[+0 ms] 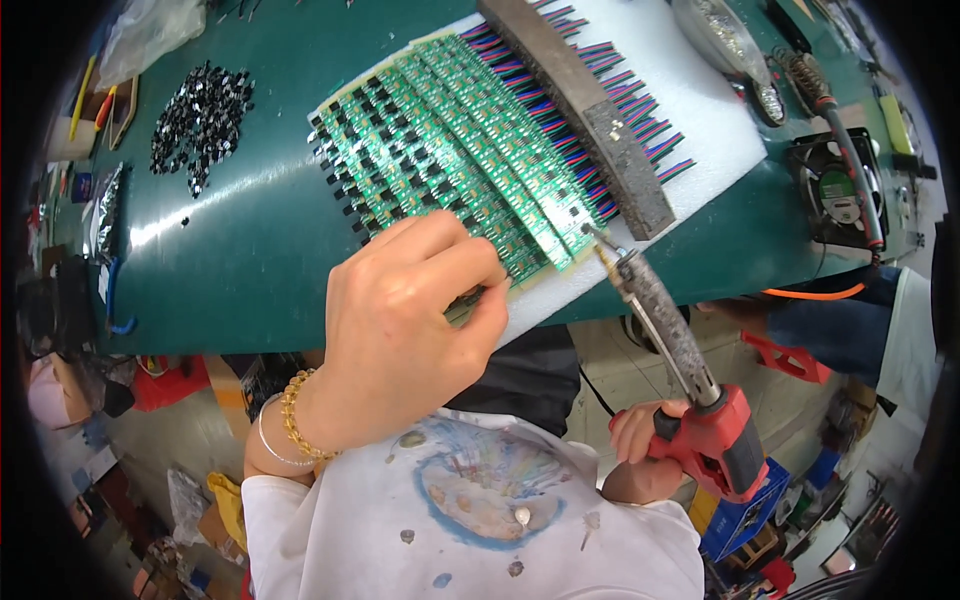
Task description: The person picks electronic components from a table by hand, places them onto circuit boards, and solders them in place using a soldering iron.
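My right hand (645, 445) grips the red handle of a soldering gun (690, 375). The gun's tip reaches up to the near right corner of a panel of green circuit boards (470, 140). Over the panel's near edge, my left hand (410, 310) is closed, thumb and fingertips pressed together; whatever they pinch is hidden. Rows of small black components (390, 130) stand on the panel's left part. Along its right side, a heavy metal bar (590, 110) lies across many thin coloured wires (640, 105). Panel, wires and bar rest on a white foam sheet (715, 140).
A heap of loose black components (203, 120) lies on the green table (270, 240) to the left. At the right are a small fan (835, 190), a coiled-spring iron holder (800, 70) and a translucent bowl (715, 35). A plastic bag (150, 35) sits far left.
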The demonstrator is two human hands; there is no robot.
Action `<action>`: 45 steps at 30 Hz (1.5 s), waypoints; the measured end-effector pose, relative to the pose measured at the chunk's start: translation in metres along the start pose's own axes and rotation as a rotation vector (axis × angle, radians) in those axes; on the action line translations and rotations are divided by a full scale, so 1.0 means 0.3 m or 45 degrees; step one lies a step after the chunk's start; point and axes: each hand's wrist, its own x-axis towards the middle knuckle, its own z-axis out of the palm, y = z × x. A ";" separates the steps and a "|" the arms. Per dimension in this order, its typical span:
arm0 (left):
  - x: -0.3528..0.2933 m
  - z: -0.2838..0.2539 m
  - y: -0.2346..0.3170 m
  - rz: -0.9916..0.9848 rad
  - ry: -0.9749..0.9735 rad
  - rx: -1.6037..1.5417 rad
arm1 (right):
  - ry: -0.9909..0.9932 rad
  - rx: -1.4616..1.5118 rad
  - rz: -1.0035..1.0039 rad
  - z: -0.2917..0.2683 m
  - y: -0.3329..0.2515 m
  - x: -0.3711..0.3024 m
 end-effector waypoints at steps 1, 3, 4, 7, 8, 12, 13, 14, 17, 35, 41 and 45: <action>0.001 -0.006 0.004 0.000 -0.001 -0.003 | 0.009 -0.022 -0.020 0.000 0.032 0.005; -0.004 -0.011 0.003 0.024 0.005 0.005 | 0.256 -0.176 -0.703 -0.003 0.085 0.043; -0.004 -0.003 -0.002 0.023 -0.008 0.025 | 0.271 -0.209 -0.745 0.003 0.082 0.069; -0.018 0.006 -0.007 0.020 0.055 -0.010 | 0.753 -0.665 -1.007 0.005 -0.026 0.216; -0.018 0.009 -0.008 0.008 0.040 0.008 | 0.744 -0.602 -1.064 -0.002 -0.073 0.263; -0.031 0.013 -0.020 0.032 0.074 -0.020 | 0.807 -0.608 -0.943 -0.055 -0.216 0.444; -0.032 0.010 -0.022 0.037 0.070 -0.029 | 0.880 -0.693 -0.800 -0.048 -0.258 0.496; -0.029 0.010 -0.024 0.038 0.090 -0.026 | 0.936 -0.771 -0.663 -0.050 -0.295 0.539; -0.039 0.010 -0.027 0.095 0.105 -0.053 | 0.938 -0.785 -0.779 -0.051 -0.307 0.548; 0.094 -0.388 -0.514 0.186 0.358 0.779 | 0.512 -1.205 -1.067 0.111 -0.404 0.329; 0.172 -0.443 -0.523 0.456 -0.092 1.110 | 0.241 -0.879 -0.791 0.055 -0.250 0.318; 0.192 -0.455 -0.515 0.463 -0.058 1.077 | 0.146 -0.777 -0.752 0.074 -0.205 0.320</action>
